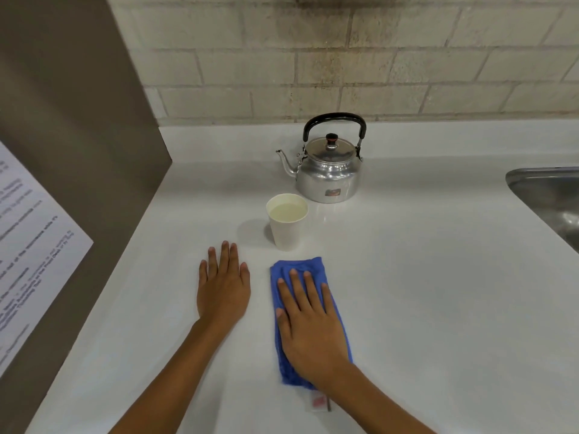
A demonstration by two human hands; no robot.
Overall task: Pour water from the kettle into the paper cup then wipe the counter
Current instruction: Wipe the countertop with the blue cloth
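A silver kettle (327, 173) with a black handle stands upright on the white counter (438, 277), its spout pointing left. Just in front of it a white paper cup (286, 225) holds water close to the rim. A folded blue cloth (308, 270) lies flat below the cup, with a white label sticking out at its near end. My right hand (310, 327) presses flat on the cloth, fingers spread. My left hand (224, 286) rests palm-down on the bare counter to the left of the cloth, holding nothing.
A brown panel (94, 151) with a printed paper sheet (28, 245) on it walls off the left side. A steel sink (551, 198) sits at the right edge. A pale brick wall (344, 57) runs along the back.
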